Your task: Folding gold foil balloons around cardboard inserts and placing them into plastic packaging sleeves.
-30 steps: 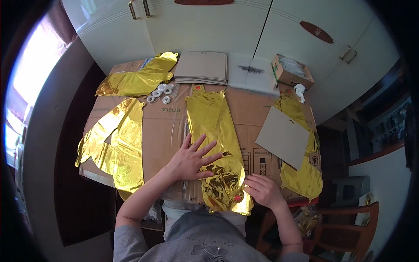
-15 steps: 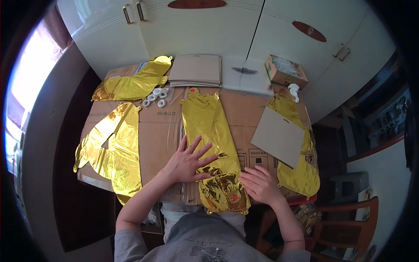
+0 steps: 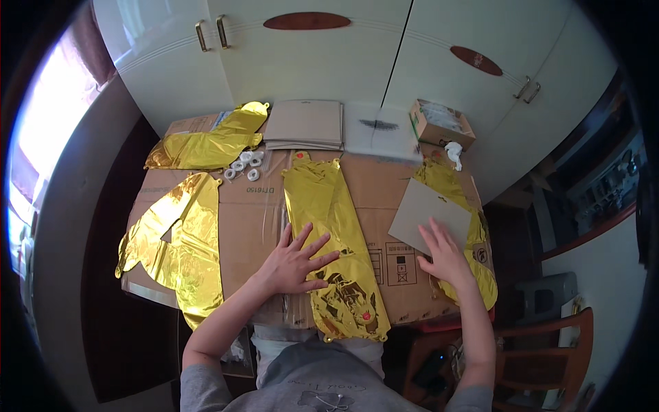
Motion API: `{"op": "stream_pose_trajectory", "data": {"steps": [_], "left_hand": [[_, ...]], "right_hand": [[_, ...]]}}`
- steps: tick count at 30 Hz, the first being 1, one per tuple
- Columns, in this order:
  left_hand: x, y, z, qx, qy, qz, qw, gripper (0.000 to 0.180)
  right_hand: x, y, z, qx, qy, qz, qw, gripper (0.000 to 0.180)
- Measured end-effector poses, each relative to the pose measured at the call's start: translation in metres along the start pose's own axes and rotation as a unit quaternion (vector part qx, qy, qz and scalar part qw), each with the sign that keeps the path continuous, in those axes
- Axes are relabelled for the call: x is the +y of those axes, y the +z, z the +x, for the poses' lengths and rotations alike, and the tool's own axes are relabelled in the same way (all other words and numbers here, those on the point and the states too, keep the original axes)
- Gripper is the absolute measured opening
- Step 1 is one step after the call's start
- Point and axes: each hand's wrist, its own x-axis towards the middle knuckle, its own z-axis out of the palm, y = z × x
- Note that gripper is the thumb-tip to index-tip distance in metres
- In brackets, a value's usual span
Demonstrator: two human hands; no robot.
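Note:
A long gold foil balloon (image 3: 322, 206), deflated and creased, lies lengthwise in front of me with small red dots near its two ends. My left hand (image 3: 292, 266) rests on its left side, palm down and fingers spread. On the right, a flat grey-beige cardboard sheet (image 3: 419, 213) covers part of another gold foil balloon (image 3: 473, 281). Over the lower part of that sheet is my right hand (image 3: 445, 257), fingers stretched out and thumb apart. Whether its fingertips press on the sheet cannot be made out.
More flat gold balloons lie at the left (image 3: 199, 247) and far left (image 3: 206, 147), near several white ribbon rolls (image 3: 247, 165). Along the back are a stack of grey boards (image 3: 305, 123), clear plastic sheets (image 3: 381, 137), an open box (image 3: 446, 132) and crumpled white tissue (image 3: 454, 155). A wooden chair (image 3: 583, 357) stands right.
My right hand has left the lower right edge of the middle balloon and moved right and up to the cardboard sheet. My left hand stays spread on the balloon. The view has tilted slightly.

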Motion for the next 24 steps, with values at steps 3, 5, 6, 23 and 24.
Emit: {"op": "stream_pose_trajectory", "data": {"steps": [3, 5, 6, 23, 24], "left_hand": [[-0.003, 0.002, 0.000, 0.023, -0.006, -0.024, 0.999, 0.069], [-0.005, 0.001, -0.002, 0.036, -0.017, -0.038, 0.998, 0.071], [-0.007, 0.002, -0.004, 0.042, -0.024, -0.041, 0.998, 0.071], [-0.008, -0.085, 0.016, 0.160, -0.054, -0.403, 0.900, 0.038], [0.000, -0.081, 0.015, 0.169, -0.137, -0.476, 0.852, 0.016]], "right_hand": [[0.010, 0.012, 0.006, -0.024, -0.055, -0.043, 0.997, 0.061], [0.007, 0.013, 0.010, -0.026, -0.103, -0.101, 0.989, 0.057], [0.003, 0.012, 0.012, -0.024, -0.128, -0.129, 0.983, 0.054], [-0.110, -0.132, 0.110, 0.286, -0.294, 0.002, 0.912, 0.039], [-0.109, -0.126, 0.118, 0.306, -0.286, -0.001, 0.908, 0.041]]}}
